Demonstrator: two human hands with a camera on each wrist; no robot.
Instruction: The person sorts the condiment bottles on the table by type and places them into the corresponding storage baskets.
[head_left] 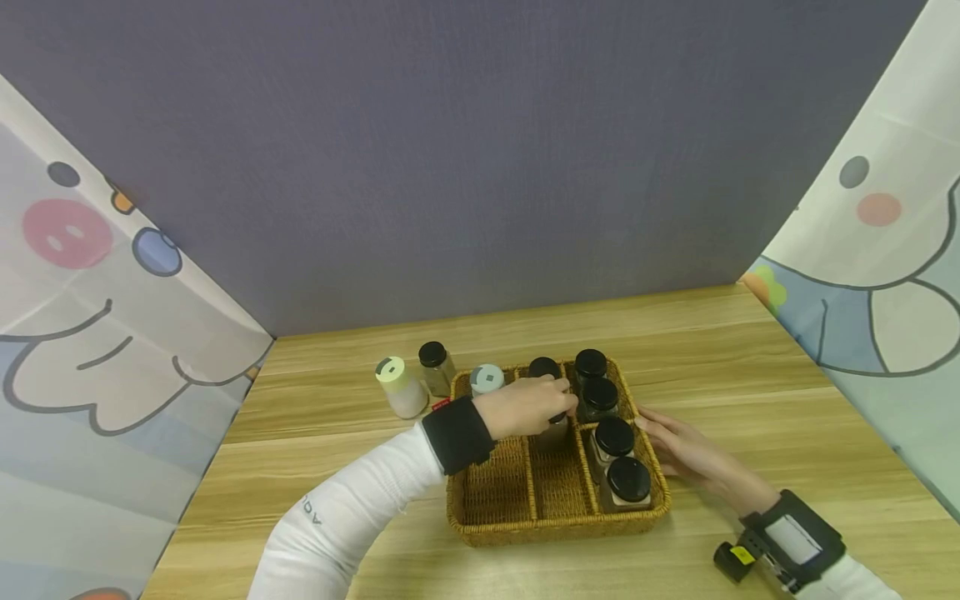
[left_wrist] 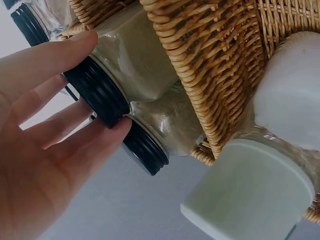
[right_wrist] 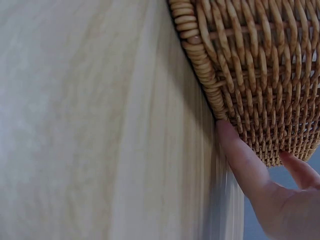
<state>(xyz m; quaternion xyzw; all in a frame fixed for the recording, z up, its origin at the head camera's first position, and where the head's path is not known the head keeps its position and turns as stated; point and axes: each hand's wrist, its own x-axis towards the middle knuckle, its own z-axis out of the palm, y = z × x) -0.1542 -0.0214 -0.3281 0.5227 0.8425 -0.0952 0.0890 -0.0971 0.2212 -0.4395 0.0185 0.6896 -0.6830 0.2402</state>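
A woven basket (head_left: 570,528) with several compartments stands on the table. My left hand (head_left: 528,406) reaches over it and grips a spice jar (left_wrist: 97,92) by its black lid, inside the middle column. Right behind that one in the same column is another black-lidded jar (head_left: 543,367). The right column holds several black-lidded jars (head_left: 628,480). In the left column, partly hidden by my left arm, sits a jar with a pale lid (head_left: 487,378). My right hand (head_left: 690,454) touches the basket's right outer wall with extended fingers, low by the tabletop in the right wrist view.
Left of the basket, a white jar with a pale yellow lid (head_left: 402,388) and a black-lidded jar (head_left: 437,368) stand on the wooden table (head_left: 720,350). A small red item (head_left: 441,404) shows beside them. A grey panel (head_left: 480,167) rises behind the table, with cartoon-printed sheets at both sides.
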